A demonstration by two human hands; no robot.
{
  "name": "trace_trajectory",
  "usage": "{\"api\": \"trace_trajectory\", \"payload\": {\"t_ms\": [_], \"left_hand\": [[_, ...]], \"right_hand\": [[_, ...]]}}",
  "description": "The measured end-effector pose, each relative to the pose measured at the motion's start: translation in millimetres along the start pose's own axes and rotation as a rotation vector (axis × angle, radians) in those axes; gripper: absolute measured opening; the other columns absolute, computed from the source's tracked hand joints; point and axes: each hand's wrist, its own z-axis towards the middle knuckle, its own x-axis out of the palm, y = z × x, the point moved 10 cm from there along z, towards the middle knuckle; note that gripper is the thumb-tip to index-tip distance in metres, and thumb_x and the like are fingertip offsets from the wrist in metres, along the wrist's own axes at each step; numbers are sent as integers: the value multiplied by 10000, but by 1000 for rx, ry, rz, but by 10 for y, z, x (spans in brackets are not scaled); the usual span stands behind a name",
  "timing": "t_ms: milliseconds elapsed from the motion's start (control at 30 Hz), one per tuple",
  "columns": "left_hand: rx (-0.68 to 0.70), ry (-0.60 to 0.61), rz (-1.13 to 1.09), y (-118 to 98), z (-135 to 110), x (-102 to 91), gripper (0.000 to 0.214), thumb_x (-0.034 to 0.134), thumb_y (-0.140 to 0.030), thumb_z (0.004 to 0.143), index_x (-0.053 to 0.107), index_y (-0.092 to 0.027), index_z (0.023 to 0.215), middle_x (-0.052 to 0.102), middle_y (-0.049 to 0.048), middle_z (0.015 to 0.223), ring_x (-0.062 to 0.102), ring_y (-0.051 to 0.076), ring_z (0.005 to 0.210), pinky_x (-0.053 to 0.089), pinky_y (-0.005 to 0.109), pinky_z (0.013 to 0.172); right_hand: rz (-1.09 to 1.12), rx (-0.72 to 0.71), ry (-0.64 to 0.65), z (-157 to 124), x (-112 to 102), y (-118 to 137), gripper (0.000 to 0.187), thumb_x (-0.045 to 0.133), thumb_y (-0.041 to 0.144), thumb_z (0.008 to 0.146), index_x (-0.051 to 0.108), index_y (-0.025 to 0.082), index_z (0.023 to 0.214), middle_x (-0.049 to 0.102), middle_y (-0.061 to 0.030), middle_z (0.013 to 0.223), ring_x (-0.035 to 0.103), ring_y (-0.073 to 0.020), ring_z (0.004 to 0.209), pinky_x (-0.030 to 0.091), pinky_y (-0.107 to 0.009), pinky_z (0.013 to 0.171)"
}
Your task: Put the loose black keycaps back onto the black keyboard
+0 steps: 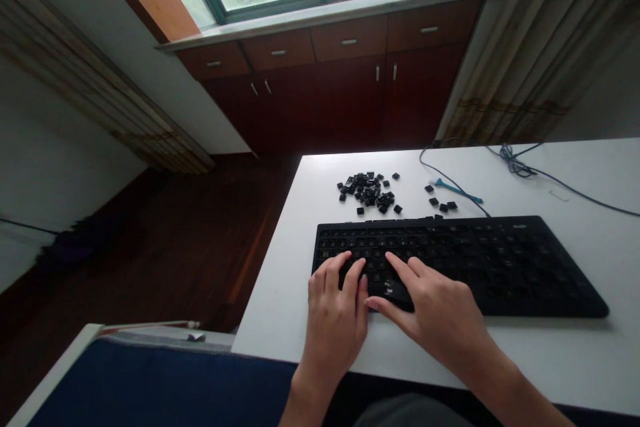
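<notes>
Because the black keyboard (505, 267) lies flat near the front of the white table (280, 280), both hands can work over it from above without needing to lift it. The left hand (336, 303) spans its left end, fingers curved and parted; the right hand (437, 297) angles in beside it, index finger stretched and thumb spread wide. Neither shows a grip on anything, though I cannot tell whether a small part sits under the fingertips. A heap of loose black keycaps (370, 193) lies beyond the back edge, probably kept there so that the pieces stay within reach but out from under the palms. A slim blue tool (457, 190) rests near the cable (550, 177). The keyboard looks dark, long and round-cornered, with pale marks among its lower left keys; finer detail is lost.
</notes>
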Motion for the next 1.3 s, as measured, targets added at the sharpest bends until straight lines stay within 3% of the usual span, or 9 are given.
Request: {"api": "trace_trajectory", "payload": {"t_ms": [1300], "left_hand": [[-3,19,-9,5,-12,-4,367,521,-168,949,558,-204,1312,533,136,1342,479,295,1262,432,507,1053]], "right_hand": [[11,5,-12,15,11,-19,709,406,718,916,584,201,1367,714,-100,1006,725,-231,802,516,-299,555]]}}
